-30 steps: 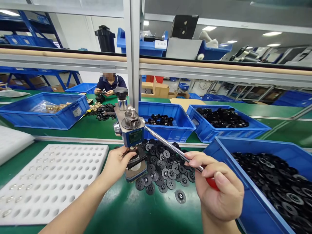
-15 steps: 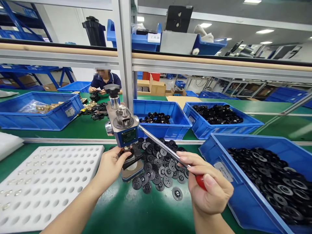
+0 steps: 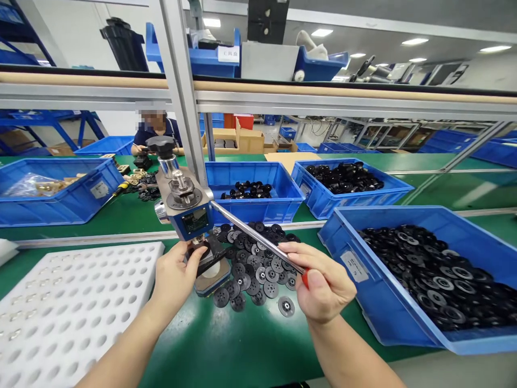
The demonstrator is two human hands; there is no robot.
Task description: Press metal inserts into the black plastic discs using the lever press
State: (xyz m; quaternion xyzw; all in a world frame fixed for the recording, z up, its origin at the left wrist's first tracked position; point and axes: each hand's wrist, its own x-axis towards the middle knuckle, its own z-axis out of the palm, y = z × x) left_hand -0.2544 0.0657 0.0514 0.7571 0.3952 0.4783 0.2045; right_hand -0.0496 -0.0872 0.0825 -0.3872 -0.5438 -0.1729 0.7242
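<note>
A small blue hand press (image 3: 189, 207) stands on the green bench. My left hand (image 3: 174, 275) is at its base, fingers pinched on a black disc part (image 3: 202, 253) seated under the ram. My right hand (image 3: 323, 285) is closed round the red-tipped end of the press's long metal lever (image 3: 252, 235). A pile of black disc parts (image 3: 258, 264) lies on the bench just right of the press, between my two hands.
A white foam tray with round holes (image 3: 68, 307) lies at the left. A blue bin of black discs (image 3: 420, 269) sits at the right, with more blue bins (image 3: 254, 194) behind. An aluminium post (image 3: 181, 91) rises behind the press. A co-worker (image 3: 153, 132) sits across the bench.
The view has shifted, so press and hands sit further left and lower. My right hand has drawn the lever end nearer and down. The left hand stays at the press base.
</note>
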